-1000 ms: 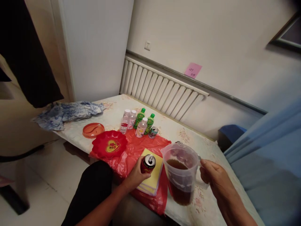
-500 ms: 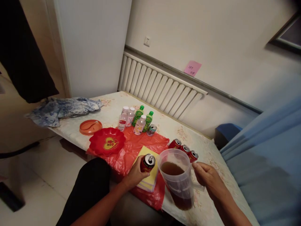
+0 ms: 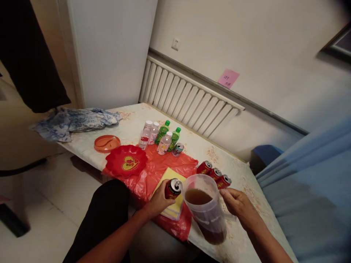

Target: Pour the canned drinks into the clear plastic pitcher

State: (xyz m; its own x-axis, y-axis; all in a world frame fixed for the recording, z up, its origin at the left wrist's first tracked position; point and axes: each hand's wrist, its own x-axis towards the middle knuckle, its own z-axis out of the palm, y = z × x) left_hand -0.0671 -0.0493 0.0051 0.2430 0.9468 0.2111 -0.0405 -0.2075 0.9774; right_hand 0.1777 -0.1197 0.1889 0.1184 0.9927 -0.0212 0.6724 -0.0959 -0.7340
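At the near edge of the floral-patterned tabletop, the left hand is wrapped around an opened red aluminium drink can, tilted a little toward the clear plastic pitcher half full of brown liquid just beside it. The can sits above a stack of yellow cleaning cloths lying on a crumpled red plastic sheet. The right hand is closed on the pitcher's handle side, its fingers curled; the handle itself is mostly hidden. Just behind the pitcher stand three more red cans in a row. Farther back are a cluster of small capped bottles, a red heart-printed dish, an orange round dish and a blue-patterned cloth.
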